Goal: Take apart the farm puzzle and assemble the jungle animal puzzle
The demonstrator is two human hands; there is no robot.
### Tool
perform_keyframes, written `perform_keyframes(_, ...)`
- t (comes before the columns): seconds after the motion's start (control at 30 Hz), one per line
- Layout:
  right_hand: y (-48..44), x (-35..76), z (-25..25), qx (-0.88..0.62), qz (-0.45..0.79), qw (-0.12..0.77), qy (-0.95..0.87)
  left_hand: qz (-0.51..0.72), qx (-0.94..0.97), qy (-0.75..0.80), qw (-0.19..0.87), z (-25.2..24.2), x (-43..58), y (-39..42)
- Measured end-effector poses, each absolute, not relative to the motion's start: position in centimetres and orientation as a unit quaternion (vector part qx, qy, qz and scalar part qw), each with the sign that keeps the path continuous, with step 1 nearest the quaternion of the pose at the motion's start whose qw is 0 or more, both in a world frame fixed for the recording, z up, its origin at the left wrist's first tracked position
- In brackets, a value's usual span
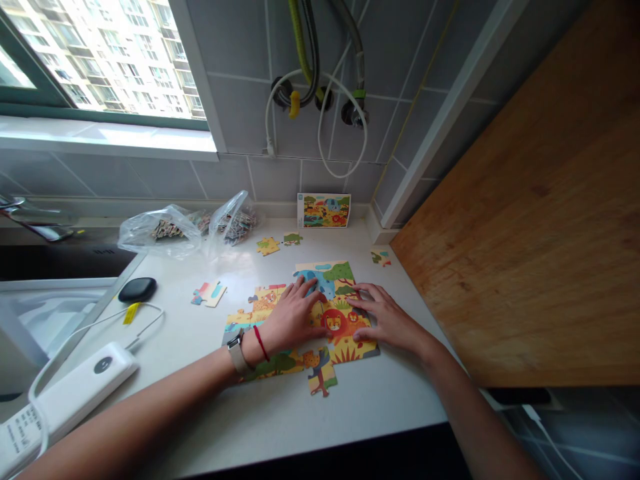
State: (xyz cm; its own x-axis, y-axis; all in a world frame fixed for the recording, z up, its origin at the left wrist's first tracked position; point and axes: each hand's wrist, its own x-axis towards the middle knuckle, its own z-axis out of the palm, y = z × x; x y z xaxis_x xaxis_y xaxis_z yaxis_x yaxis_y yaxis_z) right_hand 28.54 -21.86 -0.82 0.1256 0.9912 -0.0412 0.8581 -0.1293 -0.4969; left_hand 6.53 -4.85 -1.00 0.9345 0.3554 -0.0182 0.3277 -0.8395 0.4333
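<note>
A partly joined jigsaw puzzle (345, 350) with a lion and other animals lies flat on the white counter. Across its middle rests my left hand (295, 310), fingers spread over the pieces; it wears a watch and a red string at the wrist. My right hand (383, 313) lies along the puzzle's right edge, its fingers stretched out and touching the pieces there. A tree piece (323, 380) juts out at the near edge. Parts of the puzzle are hidden beneath my left hand and forearm.
Loose pieces lie about: a pair (209, 294) at left, yellow (268, 246) and green (293, 239) ones behind, another (381, 258) at right. The picture card (325, 211) leans on the wall. Plastic bags (165, 233), a black object (137, 290), a power strip (70, 400) and a wooden panel (525, 233) flank the counter.
</note>
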Motion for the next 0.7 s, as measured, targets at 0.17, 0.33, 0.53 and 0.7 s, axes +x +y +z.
perform_keyframes(0.17,-22.6,28.3,-1.3,-0.733,0.204,0.166,-0.627,0.005,0.985,0.112,0.132,0.2,6.1,-5.1)
perform_keyframes(0.33,-23.5,27.2,-1.7,-0.748,0.184,0.137,-0.622,-0.055,0.992,0.058,0.095,0.4,5.2,-5.6)
perform_keyframes(0.53,-23.7,26.3,-2.5,-0.745,0.153,0.106,-0.640,-0.090,0.989,0.054,0.106,-0.2,5.0,-5.3)
perform_keyframes(0.7,-23.7,25.8,-3.0,-0.754,0.136,0.101,-0.634,-0.096,0.988,0.062,0.102,0.2,5.1,-5.8)
